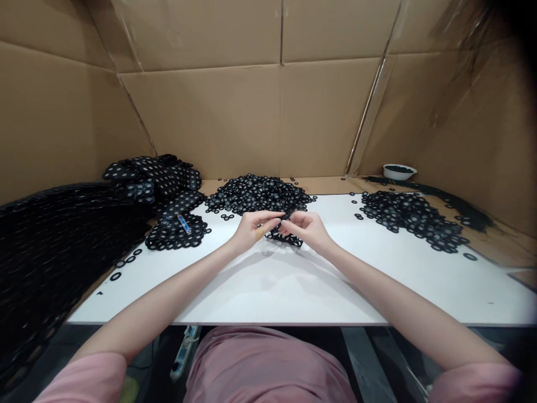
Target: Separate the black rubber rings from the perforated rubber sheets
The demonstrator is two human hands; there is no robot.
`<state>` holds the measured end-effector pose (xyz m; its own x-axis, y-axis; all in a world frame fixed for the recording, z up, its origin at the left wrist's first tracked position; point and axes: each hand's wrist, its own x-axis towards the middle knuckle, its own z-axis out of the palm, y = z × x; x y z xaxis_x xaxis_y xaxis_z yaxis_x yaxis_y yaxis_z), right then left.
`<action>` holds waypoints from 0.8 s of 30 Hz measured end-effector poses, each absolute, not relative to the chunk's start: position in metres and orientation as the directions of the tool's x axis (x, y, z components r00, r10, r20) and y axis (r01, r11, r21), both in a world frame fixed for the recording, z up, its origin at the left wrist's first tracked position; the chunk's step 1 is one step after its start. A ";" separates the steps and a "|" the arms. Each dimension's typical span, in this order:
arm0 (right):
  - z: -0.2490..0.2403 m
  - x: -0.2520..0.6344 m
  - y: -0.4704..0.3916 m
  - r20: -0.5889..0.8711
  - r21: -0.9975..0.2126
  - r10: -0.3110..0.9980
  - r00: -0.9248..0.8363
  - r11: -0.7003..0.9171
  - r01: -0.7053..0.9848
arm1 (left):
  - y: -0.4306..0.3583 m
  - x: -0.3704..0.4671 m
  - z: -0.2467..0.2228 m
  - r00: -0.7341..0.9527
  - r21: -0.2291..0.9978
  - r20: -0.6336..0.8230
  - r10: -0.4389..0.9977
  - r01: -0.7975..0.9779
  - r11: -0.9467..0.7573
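Observation:
Just in front of the middle pile of black rings (260, 193), both my hands meet over the white table top (251, 291). A small black openwork piece (287, 239) made of joined rings hangs beneath my fingers. My left hand (253, 228) is closed, thumb and fingers pinched at the left upper edge of that piece. My right hand (306, 228) pinches its right upper edge, fingertips nearly touching those of the left. What exactly lies between the fingertips is too small to make out.
More black rings (413, 218) are heaped at the right. A white bowl (398, 172) stands at the back right. Dotted black material (159, 179) and a long black mass (62, 263) lie at the left, near a blue-and-white item (184, 224). Cardboard walls (210, 112) enclose the table.

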<state>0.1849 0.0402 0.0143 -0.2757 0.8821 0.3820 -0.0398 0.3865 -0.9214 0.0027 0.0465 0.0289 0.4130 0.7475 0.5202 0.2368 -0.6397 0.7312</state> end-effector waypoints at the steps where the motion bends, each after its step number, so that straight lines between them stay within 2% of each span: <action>1: 0.014 0.185 0.040 0.381 -0.922 0.885 -0.269 0.386 -0.035 | 0.046 0.003 0.029 0.412 0.696 0.544 0.731 0.264 -0.667; 4: 0.013 0.184 0.041 0.378 -0.923 0.890 -0.256 0.385 -0.027 | 0.045 0.003 0.030 0.423 0.614 0.599 0.680 0.302 -0.729; 12: 0.014 0.182 0.036 0.418 -0.903 0.884 -0.207 0.429 0.006 | 0.043 0.006 0.027 0.429 0.508 0.682 0.592 0.304 -0.806; 20: 0.011 0.183 0.038 0.407 -0.910 0.883 -0.234 0.415 -0.018 | 0.042 0.010 0.029 0.398 0.686 0.555 0.731 0.278 -0.672; 24: 0.012 0.182 0.038 0.401 -0.912 0.884 -0.241 0.410 -0.016 | 0.039 0.013 0.031 0.405 0.711 0.523 0.750 0.277 -0.646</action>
<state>0.1822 0.0382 0.0123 -0.2405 0.8839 0.4011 -0.0155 0.4096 -0.9121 0.0130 0.0395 0.0314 0.4049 0.7498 0.5233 0.2773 -0.6461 0.7111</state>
